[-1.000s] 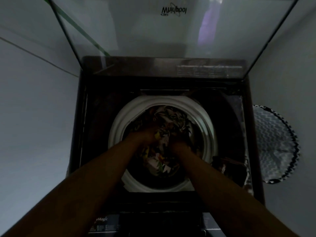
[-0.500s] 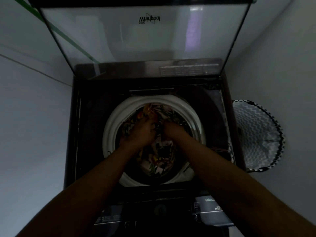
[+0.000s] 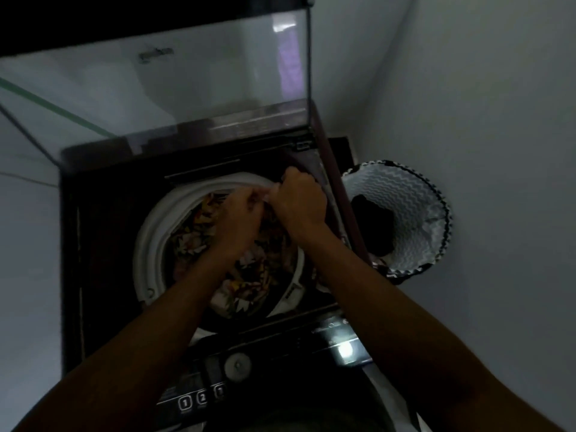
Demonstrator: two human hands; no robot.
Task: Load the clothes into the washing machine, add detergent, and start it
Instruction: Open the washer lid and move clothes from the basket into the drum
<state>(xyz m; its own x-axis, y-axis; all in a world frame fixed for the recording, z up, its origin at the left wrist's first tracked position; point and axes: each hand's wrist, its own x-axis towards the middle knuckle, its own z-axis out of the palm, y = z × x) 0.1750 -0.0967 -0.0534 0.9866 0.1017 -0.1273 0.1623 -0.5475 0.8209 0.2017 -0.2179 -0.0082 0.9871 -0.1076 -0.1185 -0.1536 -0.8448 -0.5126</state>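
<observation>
Clothes (image 3: 237,285) gripped by two hands (image 3: 240,216) in one washing machine (image 3: 103,244).

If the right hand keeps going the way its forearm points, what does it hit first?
Probably the dark top deck of the washing machine just past the white tub ring, at the back right corner, then the raised glass lid. The right hand already sits at the ring's far edge; depth is unclear.

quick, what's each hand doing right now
left hand: fingers curled, gripping the patterned clothes in the drum.
right hand: fingers curled at the drum's far rim, apparently on cloth; cannot tell for sure.
</observation>
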